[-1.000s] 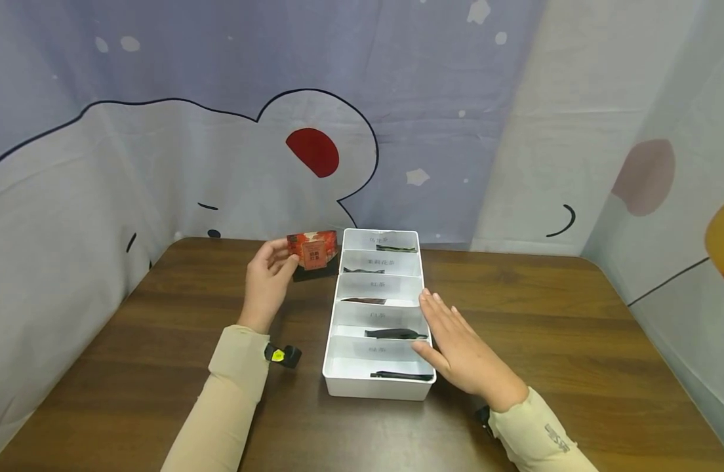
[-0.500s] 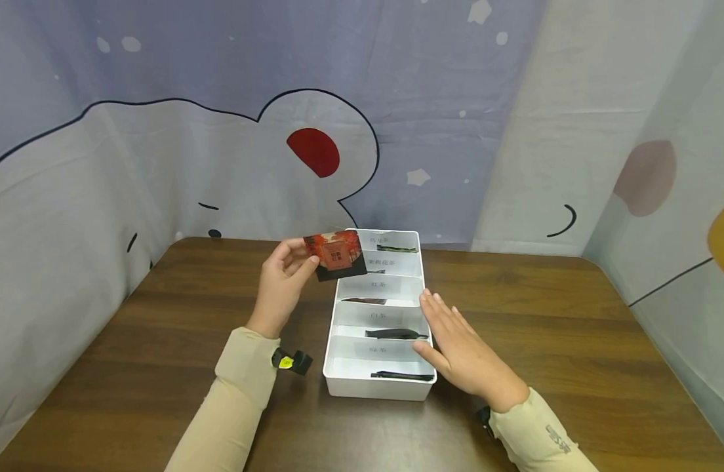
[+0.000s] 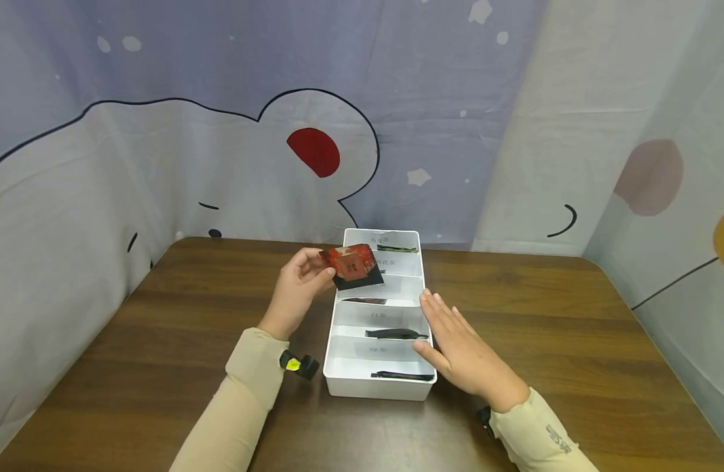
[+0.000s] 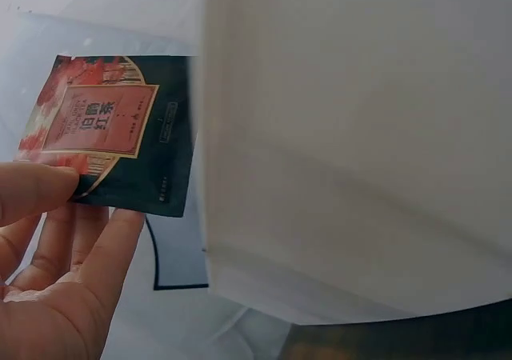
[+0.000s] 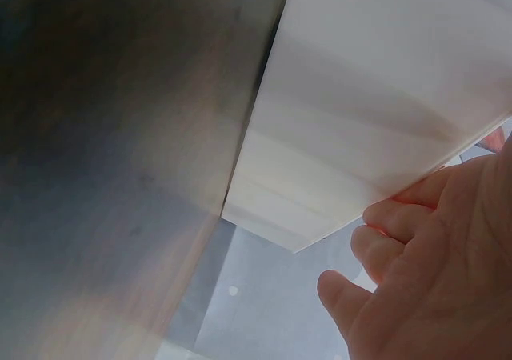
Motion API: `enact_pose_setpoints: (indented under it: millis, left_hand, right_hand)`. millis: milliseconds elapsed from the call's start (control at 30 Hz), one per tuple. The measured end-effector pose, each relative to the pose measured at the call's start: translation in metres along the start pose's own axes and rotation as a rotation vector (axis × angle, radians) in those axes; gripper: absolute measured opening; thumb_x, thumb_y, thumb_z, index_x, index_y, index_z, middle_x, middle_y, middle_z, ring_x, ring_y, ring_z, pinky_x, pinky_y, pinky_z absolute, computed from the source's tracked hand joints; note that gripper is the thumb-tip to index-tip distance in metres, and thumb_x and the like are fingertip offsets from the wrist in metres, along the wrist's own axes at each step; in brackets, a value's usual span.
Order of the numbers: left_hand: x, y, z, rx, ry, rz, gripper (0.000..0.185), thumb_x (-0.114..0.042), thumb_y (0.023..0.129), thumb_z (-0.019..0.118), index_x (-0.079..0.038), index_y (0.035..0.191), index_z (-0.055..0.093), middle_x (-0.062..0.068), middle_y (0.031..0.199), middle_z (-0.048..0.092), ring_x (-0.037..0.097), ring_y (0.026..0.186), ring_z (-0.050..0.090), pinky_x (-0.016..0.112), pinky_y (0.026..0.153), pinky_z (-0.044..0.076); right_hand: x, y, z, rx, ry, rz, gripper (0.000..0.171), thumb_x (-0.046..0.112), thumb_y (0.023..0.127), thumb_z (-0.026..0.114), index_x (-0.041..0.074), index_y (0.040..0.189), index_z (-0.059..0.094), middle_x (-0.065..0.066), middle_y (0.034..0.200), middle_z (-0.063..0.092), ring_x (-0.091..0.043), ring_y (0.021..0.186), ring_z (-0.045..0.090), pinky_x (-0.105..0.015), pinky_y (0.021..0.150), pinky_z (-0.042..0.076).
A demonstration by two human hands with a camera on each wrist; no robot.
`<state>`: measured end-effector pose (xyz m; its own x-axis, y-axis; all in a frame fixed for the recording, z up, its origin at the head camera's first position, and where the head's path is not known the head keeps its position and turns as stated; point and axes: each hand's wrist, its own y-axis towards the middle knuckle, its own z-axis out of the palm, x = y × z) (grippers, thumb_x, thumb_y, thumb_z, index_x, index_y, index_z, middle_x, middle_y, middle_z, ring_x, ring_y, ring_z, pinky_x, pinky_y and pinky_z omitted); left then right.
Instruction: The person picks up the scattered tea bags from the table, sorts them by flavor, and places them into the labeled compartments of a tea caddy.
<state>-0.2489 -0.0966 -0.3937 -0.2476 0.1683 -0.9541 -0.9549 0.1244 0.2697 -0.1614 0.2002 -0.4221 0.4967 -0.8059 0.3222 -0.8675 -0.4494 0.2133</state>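
Observation:
Between thumb and fingers, my left hand (image 3: 294,295) pinches a flat red and dark green tea bag sachet (image 3: 353,269) by its left edge. The sachet is tilted over the left side of a long white divided box (image 3: 376,389), near its middle compartment, and hides part of the labels there. In the left wrist view the sachet's printed face (image 4: 100,116) shows beside the box wall (image 4: 344,136). My right hand (image 3: 468,357) has its fingers straight and lies along the box's right rim; the right wrist view shows its fingertips at that rim.
Each labelled compartment of the box holds a thin packet, such as the dark one (image 3: 402,376) in front and the green one (image 3: 397,248) at the back. The box stands on a brown wooden table (image 3: 563,328). A printed curtain (image 3: 427,131) hangs behind it.
My left hand has carried the sachet to the right and slightly nearer, from beside the box to over its left side. The right hand and the box have stayed still.

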Motion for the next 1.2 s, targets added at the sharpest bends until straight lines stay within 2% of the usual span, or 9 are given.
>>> enact_pose_setpoints:
  millis: [133, 267, 467, 600, 767, 967, 1067, 1200]
  left_hand:
    - [0.006, 0.001, 0.001, 0.004, 0.068, -0.01, 0.025, 0.011, 0.093, 0.063, 0.009, 0.116, 0.055, 0.005, 0.104, 0.066, 0.009, 0.093, 0.067, 0.022, 0.079, 0.058]
    - [0.009, 0.0, 0.0, 0.012, 0.169, -0.023, 0.024, 0.008, 0.092, 0.065, 0.007, 0.116, 0.058, 0.013, 0.108, 0.066, 0.012, 0.095, 0.066, 0.019, 0.078, 0.056]
    - [0.009, -0.001, 0.0, 0.069, 0.268, -0.042, 0.022, 0.007, 0.093, 0.065, 0.006, 0.115, 0.06, 0.021, 0.111, 0.066, 0.018, 0.097, 0.067, 0.02, 0.081, 0.056]
    - [0.009, -0.002, -0.003, 0.115, 0.327, -0.022, 0.02, 0.005, 0.094, 0.066, 0.005, 0.113, 0.061, 0.02, 0.11, 0.067, 0.023, 0.101, 0.068, 0.02, 0.083, 0.056]
    - [0.01, 0.001, -0.01, 0.161, 0.404, 0.038, 0.013, 0.004, 0.094, 0.065, 0.004, 0.107, 0.064, 0.019, 0.108, 0.068, 0.029, 0.102, 0.068, 0.021, 0.085, 0.055]
    - [0.011, 0.0, -0.016, 0.225, 0.532, 0.064, 0.01, 0.0, 0.094, 0.066, -0.005, 0.102, 0.067, 0.009, 0.103, 0.07, 0.022, 0.095, 0.066, 0.03, 0.086, 0.056]
    - [0.01, -0.001, -0.018, 0.253, 0.561, 0.06, 0.01, -0.002, 0.095, 0.067, -0.008, 0.103, 0.068, 0.005, 0.103, 0.07, 0.019, 0.095, 0.065, 0.038, 0.09, 0.056]
    - [0.01, -0.001, -0.02, 0.264, 0.564, 0.076, 0.01, -0.002, 0.096, 0.067, -0.007, 0.103, 0.069, 0.006, 0.103, 0.07, 0.02, 0.096, 0.065, 0.04, 0.091, 0.055]
  right_hand:
    - [0.0, 0.0, 0.0, 0.004, 0.0, 0.004, 0.076, 0.045, 0.107, 0.047, -0.001, 0.16, 0.019, -0.015, 0.168, 0.016, -0.032, 0.155, 0.014, -0.058, 0.122, 0.017]
    - [0.0, 0.0, 0.0, 0.011, 0.002, 0.012, 0.077, 0.046, 0.106, 0.046, 0.0, 0.161, 0.018, -0.014, 0.168, 0.015, -0.03, 0.155, 0.011, -0.056, 0.123, 0.016]
    - [0.0, 0.001, 0.0, 0.011, 0.002, 0.006, 0.077, 0.045, 0.106, 0.047, -0.001, 0.16, 0.019, -0.014, 0.168, 0.016, -0.031, 0.155, 0.012, -0.056, 0.123, 0.016]
    - [-0.001, 0.001, 0.001, 0.013, -0.002, 0.002, 0.077, 0.045, 0.107, 0.047, -0.001, 0.16, 0.018, -0.015, 0.168, 0.016, -0.031, 0.155, 0.012, -0.057, 0.122, 0.017]
    - [-0.001, 0.001, 0.0, 0.013, -0.001, 0.004, 0.077, 0.045, 0.106, 0.047, -0.002, 0.16, 0.018, -0.015, 0.168, 0.016, -0.031, 0.155, 0.013, -0.057, 0.122, 0.017]
    - [-0.002, 0.001, 0.001, 0.012, 0.002, 0.006, 0.077, 0.045, 0.106, 0.047, -0.001, 0.16, 0.018, -0.015, 0.168, 0.016, -0.031, 0.155, 0.012, -0.058, 0.122, 0.017]
    - [-0.002, 0.001, 0.001, 0.012, 0.003, 0.005, 0.077, 0.045, 0.106, 0.047, -0.001, 0.16, 0.018, -0.015, 0.168, 0.015, -0.031, 0.155, 0.012, -0.057, 0.122, 0.017]
    - [-0.001, 0.001, 0.001, 0.012, 0.005, 0.002, 0.077, 0.045, 0.106, 0.047, -0.002, 0.16, 0.018, -0.015, 0.168, 0.016, -0.032, 0.155, 0.013, -0.056, 0.123, 0.016]
